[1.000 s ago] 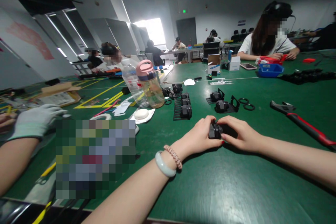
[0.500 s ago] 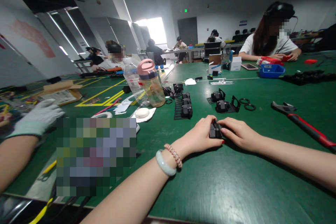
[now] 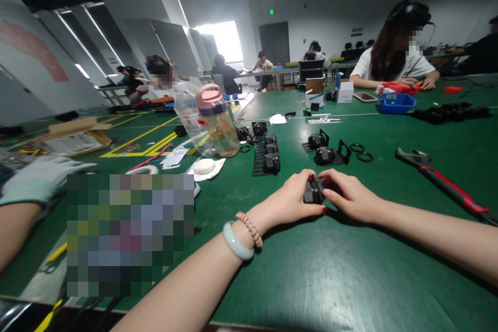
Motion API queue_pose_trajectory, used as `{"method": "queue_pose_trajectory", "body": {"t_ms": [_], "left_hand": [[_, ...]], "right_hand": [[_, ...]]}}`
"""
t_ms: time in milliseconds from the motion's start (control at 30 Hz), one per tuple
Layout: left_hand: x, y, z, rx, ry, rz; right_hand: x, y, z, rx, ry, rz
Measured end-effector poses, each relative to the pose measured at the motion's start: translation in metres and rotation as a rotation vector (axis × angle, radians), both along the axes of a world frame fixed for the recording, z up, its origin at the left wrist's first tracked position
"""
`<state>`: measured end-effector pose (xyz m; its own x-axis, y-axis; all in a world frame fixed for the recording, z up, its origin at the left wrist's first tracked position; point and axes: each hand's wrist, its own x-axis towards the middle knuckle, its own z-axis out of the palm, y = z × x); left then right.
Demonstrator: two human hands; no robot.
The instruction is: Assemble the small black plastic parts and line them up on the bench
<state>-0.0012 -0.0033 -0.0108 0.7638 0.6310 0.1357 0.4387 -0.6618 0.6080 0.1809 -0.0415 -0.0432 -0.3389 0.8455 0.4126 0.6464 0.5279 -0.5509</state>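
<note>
Between my two hands is a small black plastic fitting (image 3: 311,193) with a faceted, nut-like body, held just above or on the green table. My left hand (image 3: 298,196) grips it from the left, thumb on the near side and fingers on the far side. At its right end my right hand (image 3: 352,196) pinches with bent fingers and thumb; the fingers partly hide that end. Beyond my hands lie similar black fittings on angled brackets (image 3: 326,154), with two black rings (image 3: 364,156) beside them. Another group of black fittings (image 3: 271,155) sits on a slotted bracket to the left.
An adjustable wrench (image 3: 447,184) with red-black handle lies right. A pink-lidded bottle (image 3: 218,124) and a clear plastic bottle (image 3: 190,114) stand left, near a white round case (image 3: 204,167). A co-worker's gloved hand (image 3: 41,179) is far left. A blue bin (image 3: 397,104) sits farther back.
The view has turned slightly, so everything sits a bit farther left. My right fingers arch a little higher around the fitting's end. Both hands stay at the fitting.
</note>
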Motion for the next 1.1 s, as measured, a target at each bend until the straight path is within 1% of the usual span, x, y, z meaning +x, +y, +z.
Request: {"method": "queue_pose_trajectory", "body": {"t_ms": [67,133,200,267,600,1000,1100], "left_hand": [[0.0001,-0.0004,0.0005,-0.007,-0.003,0.005],[-0.0001,-0.0004,0.0006,-0.001,0.002,0.009],[-0.0004,0.0000,0.0004,0.011,0.013,0.008],[-0.0007,0.0005,0.0000,0.024,0.021,0.007],[0.0005,0.0027,-0.0054,0.039,0.003,0.014],[0.0001,0.0020,-0.0049,0.025,-0.006,0.021],[0.0001,0.0022,-0.0052,0.025,-0.002,0.025]], "right_hand": [[0.0023,-0.0003,-0.0002,0.058,0.055,-0.042],[0.0041,-0.0011,0.0000,0.152,0.080,-0.075],[0.0050,-0.0023,0.0006,0.230,0.075,-0.079],[0.0050,-0.0033,0.0011,0.263,0.072,-0.070],[0.0041,-0.0022,0.0011,0.215,0.086,-0.089],[0.0044,0.0001,0.0009,0.217,0.100,-0.094],[0.0047,0.0009,0.0013,0.199,0.112,-0.125]]}}
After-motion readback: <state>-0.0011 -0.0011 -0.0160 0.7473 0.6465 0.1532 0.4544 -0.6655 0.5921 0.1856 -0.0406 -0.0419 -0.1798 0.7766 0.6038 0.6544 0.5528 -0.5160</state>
